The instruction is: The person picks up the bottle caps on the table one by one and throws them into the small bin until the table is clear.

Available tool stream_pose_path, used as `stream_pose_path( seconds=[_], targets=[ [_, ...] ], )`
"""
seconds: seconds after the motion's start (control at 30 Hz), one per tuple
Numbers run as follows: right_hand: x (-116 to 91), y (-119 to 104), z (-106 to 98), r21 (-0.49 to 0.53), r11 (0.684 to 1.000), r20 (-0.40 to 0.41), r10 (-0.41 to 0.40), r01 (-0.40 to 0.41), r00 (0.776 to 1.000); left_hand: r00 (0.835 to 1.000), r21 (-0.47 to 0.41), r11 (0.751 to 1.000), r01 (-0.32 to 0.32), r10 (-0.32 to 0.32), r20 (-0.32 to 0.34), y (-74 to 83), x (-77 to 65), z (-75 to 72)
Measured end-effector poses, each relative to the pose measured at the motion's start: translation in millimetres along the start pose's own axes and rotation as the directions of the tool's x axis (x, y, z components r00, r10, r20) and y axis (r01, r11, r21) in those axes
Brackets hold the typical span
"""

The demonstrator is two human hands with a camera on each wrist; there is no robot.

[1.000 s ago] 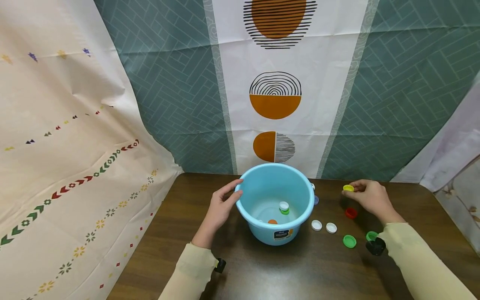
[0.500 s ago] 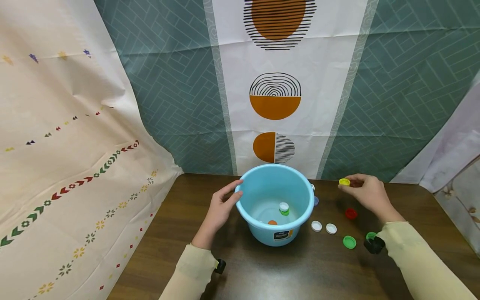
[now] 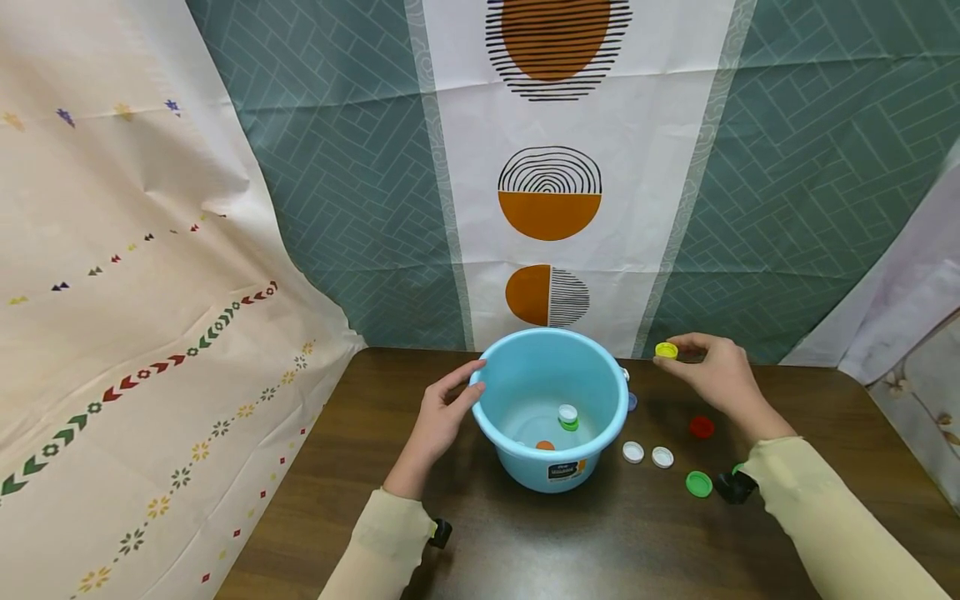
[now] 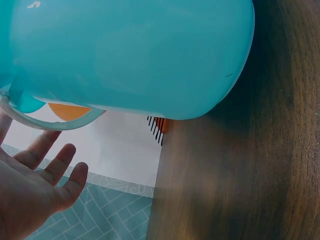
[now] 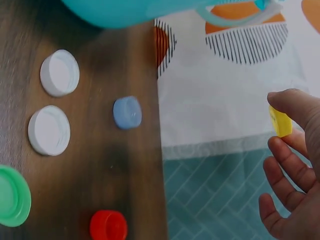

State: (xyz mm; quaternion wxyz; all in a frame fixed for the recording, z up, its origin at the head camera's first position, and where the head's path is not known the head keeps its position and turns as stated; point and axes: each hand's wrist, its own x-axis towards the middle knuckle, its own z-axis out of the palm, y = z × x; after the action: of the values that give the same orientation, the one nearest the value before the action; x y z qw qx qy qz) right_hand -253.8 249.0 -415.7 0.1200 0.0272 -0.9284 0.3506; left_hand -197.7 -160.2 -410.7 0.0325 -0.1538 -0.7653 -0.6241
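A light blue plastic bucket (image 3: 525, 467) stands on the table, with several bottle caps inside, among them a white cap (image 3: 567, 412) and an orange cap (image 3: 545, 445). My left hand (image 3: 442, 414) rests its thumb and index fingertips on the bucket's left rim; in the left wrist view its other fingers (image 4: 60, 160) are spread below the handle (image 4: 75, 122). Between thumb and index finger my right hand (image 3: 711, 373) pinches a yellow bottle cap (image 3: 666, 351), raised above the table's back edge to the right of the bucket. The right wrist view shows the cap (image 5: 281, 122) edge-on.
Right of the bucket lie two white caps, one nearer the bucket (image 3: 633, 452) and another (image 3: 662, 457), plus a blue cap (image 5: 127, 113), a red cap (image 3: 702, 427) and a green cap (image 3: 699, 484). Another green cap (image 3: 738, 468) is partly hidden by the right wrist camera. Patterned cloth (image 3: 337, 167) hangs behind the table.
My right hand has lifted the yellow cap and carried it left toward the bucket. My left hand and the bucket have stayed in place.
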Motion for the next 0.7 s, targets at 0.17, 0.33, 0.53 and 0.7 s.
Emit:
stream_pose_path(
  seconds=[0.17, 0.33, 0.53, 0.7],
  targets=[
    [-1.0, -14.2, 2.1, 0.010, 1.000, -0.001, -0.022, 0.022, 1.000, 1.000, 0.008, 1.000, -0.001, 0.001, 0.001, 0.3, -0.5, 0.0],
    [-2.8, -30.3, 3.8, 0.034, 0.998, -0.001, -0.049, 0.049, 0.999, 1.000, 0.005, 1.000, 0.001, -0.001, 0.008, 0.3, -0.6, -0.2],
    [-4.8, -52.5, 5.2, 0.054, 0.995, -0.004, -0.079, 0.079, 0.997, 1.000, -0.007, 1.000, 0.000, 0.000, 0.015, -1.4, -0.2, -0.6],
    [-7.2, -72.7, 6.9, 0.085, 0.990, 0.003, -0.110, 0.109, 0.994, 1.000, -0.015, 1.000, -0.007, 0.007, 0.016, -2.0, 0.2, -0.7]
  ],
)
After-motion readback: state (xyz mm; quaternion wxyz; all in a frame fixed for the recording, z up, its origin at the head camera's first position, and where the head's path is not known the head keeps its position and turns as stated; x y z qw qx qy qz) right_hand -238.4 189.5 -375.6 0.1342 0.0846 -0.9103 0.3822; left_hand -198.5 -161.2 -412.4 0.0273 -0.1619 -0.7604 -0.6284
